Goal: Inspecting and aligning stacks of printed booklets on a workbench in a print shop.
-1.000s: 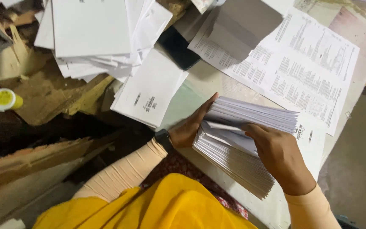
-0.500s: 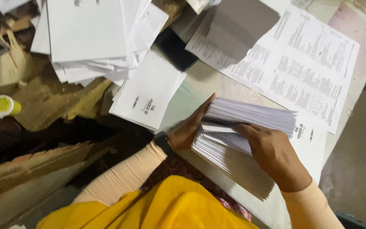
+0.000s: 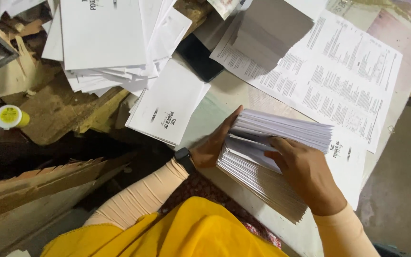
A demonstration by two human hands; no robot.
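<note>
Clearance is lying mainly toward the right, where the pale worn tabletop (image 3: 407, 52) is showing bare past the large printed sheet of white paper (image 3: 343, 76); its right edge is dropping off to a grey floor (image 3: 400, 190). To the left, a heap of white envelopes (image 3: 115, 43) is crowding the surface, with a loose white envelope (image 3: 170, 104) overhanging brown cardboard scraps (image 3: 58, 107). A black flat device (image 3: 198, 57) is lying between the heap and the printed sheet.

The thick stack of white folded paper sheets (image 3: 267, 162) is resting just in front of the person, on the near edge of the tabletop, its layers fanning apart into an upper and a lower bundle. The left hand (image 3: 215, 143) is pressing flat against the stack's left end, fingers together. The right hand (image 3: 305, 173) is curling over the stack's right side, with fingers tucked into the gap between bundles, gripping the lower bundle.
</note>
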